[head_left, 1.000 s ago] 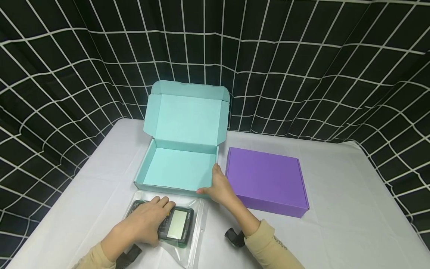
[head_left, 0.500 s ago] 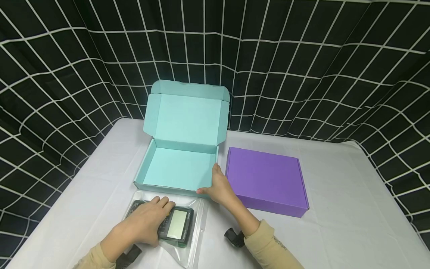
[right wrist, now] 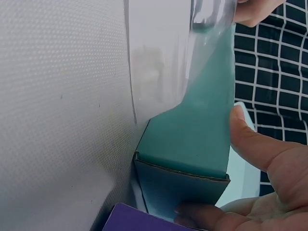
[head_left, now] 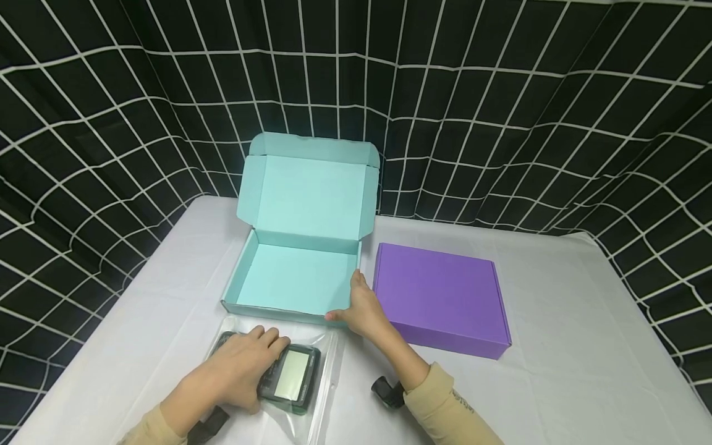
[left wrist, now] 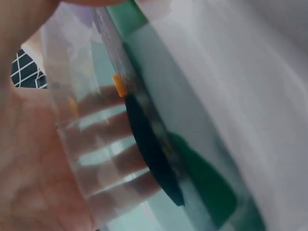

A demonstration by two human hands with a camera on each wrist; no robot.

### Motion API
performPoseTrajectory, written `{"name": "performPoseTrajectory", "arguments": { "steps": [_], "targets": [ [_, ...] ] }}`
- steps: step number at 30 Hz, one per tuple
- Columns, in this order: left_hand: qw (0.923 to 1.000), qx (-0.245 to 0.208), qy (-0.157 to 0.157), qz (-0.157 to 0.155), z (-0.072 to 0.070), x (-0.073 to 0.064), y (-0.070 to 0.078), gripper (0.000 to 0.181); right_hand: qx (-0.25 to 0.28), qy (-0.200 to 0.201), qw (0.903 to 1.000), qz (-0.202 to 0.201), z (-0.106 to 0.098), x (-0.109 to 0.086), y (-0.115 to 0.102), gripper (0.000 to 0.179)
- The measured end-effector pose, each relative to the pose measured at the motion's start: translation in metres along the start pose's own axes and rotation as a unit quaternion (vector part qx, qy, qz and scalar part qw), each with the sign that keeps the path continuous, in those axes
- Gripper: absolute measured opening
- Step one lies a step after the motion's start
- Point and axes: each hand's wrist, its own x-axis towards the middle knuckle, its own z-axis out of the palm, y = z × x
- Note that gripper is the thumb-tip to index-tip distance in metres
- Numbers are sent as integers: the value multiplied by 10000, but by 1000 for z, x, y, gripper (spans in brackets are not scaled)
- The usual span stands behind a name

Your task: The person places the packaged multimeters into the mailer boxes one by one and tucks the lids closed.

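Clear zip bag (head_left: 328,377) lies before the teal cardboard box (head_left: 300,315), holding a dark calculator-like device (head_left: 289,377) with a pale screen and green edges. From above, my left hand (head_left: 239,368) grips the device through the plastic. Its fingers (left wrist: 120,154) show through the bag beyond the device's edge, and the palm covers most of the keys. The box's lid stands up and its inside is bare. At the box's front right corner is my right hand (head_left: 364,312). In the right wrist view the thumb (right wrist: 245,134) meets the front rim and the fingers lie along the side wall.
A closed purple box (head_left: 442,296) sits just right of the teal one. Dark wrist-camera parts (head_left: 387,392) show under the right forearm. White cloth (head_left: 567,321) covers the table, and a black curtain with white grid lines (head_left: 445,93) rises behind it.
My left hand has tilted the bagged device slightly, and its screen end has shifted a little toward me and left. My right hand and both boxes stay put.
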Motion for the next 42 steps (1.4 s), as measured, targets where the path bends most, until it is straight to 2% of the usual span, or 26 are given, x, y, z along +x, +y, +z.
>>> {"name": "performPoseTrajectory", "arguments": {
  "steps": [5, 12, 17, 22, 29, 36, 42],
  "targets": [
    [9997, 102, 92, 191, 0, -6, -1, 91, -7, 29, 10000, 2, 1, 1, 1, 105],
    [9992, -89, 298, 267, -3, -23, 0, 93, 9, 25, 10000, -3, 1, -1, 1, 105],
    [9970, -287, 668, 256, -14, -34, 1, 94, 42, 37, 10000, 17, 0, -2, 1, 105],
    [9936, -339, 1075, 117, -33, -41, -3, 98, 20, 87, 9999, -70, 0, 0, 2, 102],
    [9898, -321, 1383, -123, -57, -37, -15, 100, 6, 204, 9996, -216, 1, 0, 2, 98],
    [9812, -203, 1921, -26, -66, -31, -24, 96, 1, 97, 9998, -147, 2, 1, 2, 102],
    [9809, -122, 1942, -2, -73, -17, -35, 94, 0, 81, 9999, -110, 2, 2, 2, 103]
  ]
}}
